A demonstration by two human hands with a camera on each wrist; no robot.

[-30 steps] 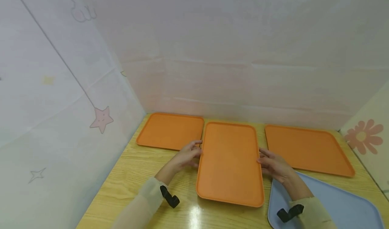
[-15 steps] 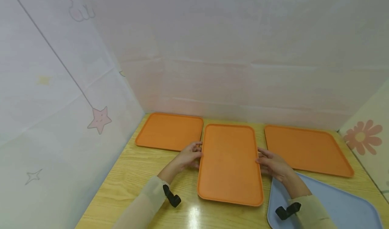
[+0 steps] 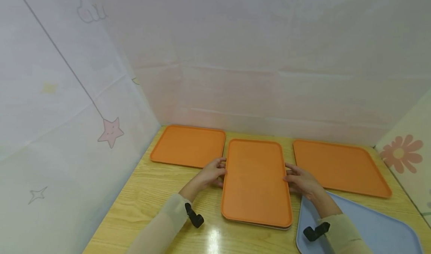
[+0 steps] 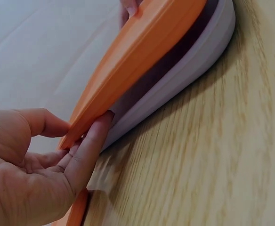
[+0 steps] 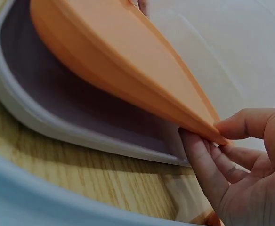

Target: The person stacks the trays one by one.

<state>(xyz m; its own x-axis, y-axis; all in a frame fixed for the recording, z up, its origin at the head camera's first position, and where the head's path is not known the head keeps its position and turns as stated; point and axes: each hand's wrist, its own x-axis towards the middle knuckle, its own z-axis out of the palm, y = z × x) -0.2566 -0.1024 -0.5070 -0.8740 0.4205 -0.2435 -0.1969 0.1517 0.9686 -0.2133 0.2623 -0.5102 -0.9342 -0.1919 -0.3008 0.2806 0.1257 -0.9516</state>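
Note:
An orange tray (image 3: 254,183) is held level at the middle of the table, its long sides pointing away from me. My left hand (image 3: 212,173) pinches its left edge, thumb on top and fingers underneath. On the opposite edge my right hand (image 3: 303,181) has the same kind of grip. Below lies a pale greyish tray (image 5: 71,136), mostly covered by the orange one. Both wrist views show a gap between the two trays, and in the left wrist view the pale tray's rim (image 4: 194,66) rests on the wood.
Behind my left hand lies another orange tray (image 3: 188,145), and a third orange tray (image 3: 340,168) lies back right. A blue tray (image 3: 373,224) sits at front right, under my right forearm. Printed cloth walls (image 3: 235,59) border the wooden table (image 3: 144,194).
The held orange tray has come down a little, and its near end has shifted slightly right. A pale rim now shows beneath its near edge. My left hand has moved slightly right with it.

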